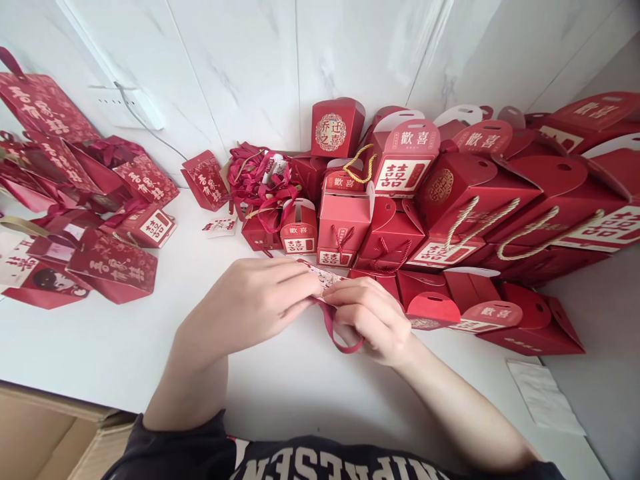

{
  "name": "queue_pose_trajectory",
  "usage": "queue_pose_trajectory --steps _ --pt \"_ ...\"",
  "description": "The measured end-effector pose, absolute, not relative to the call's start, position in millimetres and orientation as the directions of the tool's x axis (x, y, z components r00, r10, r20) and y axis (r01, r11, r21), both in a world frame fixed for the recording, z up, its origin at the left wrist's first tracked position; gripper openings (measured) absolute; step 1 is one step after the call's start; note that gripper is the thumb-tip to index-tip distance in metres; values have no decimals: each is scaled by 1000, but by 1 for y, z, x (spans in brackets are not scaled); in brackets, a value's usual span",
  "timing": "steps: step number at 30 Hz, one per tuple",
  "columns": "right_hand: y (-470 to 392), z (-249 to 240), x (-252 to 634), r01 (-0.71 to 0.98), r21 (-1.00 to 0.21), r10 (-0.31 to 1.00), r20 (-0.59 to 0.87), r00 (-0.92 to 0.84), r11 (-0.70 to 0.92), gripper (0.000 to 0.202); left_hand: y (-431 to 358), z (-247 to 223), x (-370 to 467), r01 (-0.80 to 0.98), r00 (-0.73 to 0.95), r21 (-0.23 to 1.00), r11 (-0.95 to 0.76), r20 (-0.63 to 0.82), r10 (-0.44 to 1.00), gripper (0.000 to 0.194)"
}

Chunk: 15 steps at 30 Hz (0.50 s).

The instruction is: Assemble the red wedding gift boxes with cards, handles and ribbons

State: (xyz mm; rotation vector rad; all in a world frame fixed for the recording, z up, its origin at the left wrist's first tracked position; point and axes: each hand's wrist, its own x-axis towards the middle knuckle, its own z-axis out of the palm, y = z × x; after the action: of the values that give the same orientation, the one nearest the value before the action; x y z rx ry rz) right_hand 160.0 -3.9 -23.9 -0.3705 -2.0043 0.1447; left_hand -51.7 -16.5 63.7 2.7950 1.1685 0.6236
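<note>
Both hands are working together mid-table over the white table [125, 347]. Left hand [250, 300] is curled nearly closed, fingertips pinching the edge of a small patterned card [327, 275]. Right hand [373, 320] is also closed tight, gripping the same card plus a dark red ribbon [337, 337] that is looping down under the knuckles and hanging just clear of the tabletop.

Progress, judging by layout: ribbon and card are being joined, not yet attached to any box, and whether the ribbon is already threaded through the card is hidden by the fingers. A big pile of assembled red boxes [450, 193] is sitting to the right and behind, so much looks done. Flat red bags [113, 267] and a tangle of loose ribbons [260, 177] are lying left and behind, likely still waiting.

Nearby: white napkin [543, 397] at right, cardboard box [50, 433] at lower left. Nearest boxes are crowding just behind the hands; front workspace is tight.
</note>
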Motion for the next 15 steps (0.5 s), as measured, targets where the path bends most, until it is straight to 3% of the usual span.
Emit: queue_pose_trajectory --steps 4,7,11,15 --pt "1 -18 160 119 -384 401 850 -341 916 22 -3 61 -56 658 641 309 -687 250 726 12" --pt "1 -15 159 241 -364 422 867 -267 900 24 -1 57 -55 649 609 319 -690 325 723 10" --pt "-4 -9 160 471 -233 347 922 -172 851 17 -16 58 -49 638 609 149 -755 503 614 8" --pt "-10 -1 165 510 -62 196 957 -213 858 12 -38 63 -44 660 612 -34 -751 604 510 14"
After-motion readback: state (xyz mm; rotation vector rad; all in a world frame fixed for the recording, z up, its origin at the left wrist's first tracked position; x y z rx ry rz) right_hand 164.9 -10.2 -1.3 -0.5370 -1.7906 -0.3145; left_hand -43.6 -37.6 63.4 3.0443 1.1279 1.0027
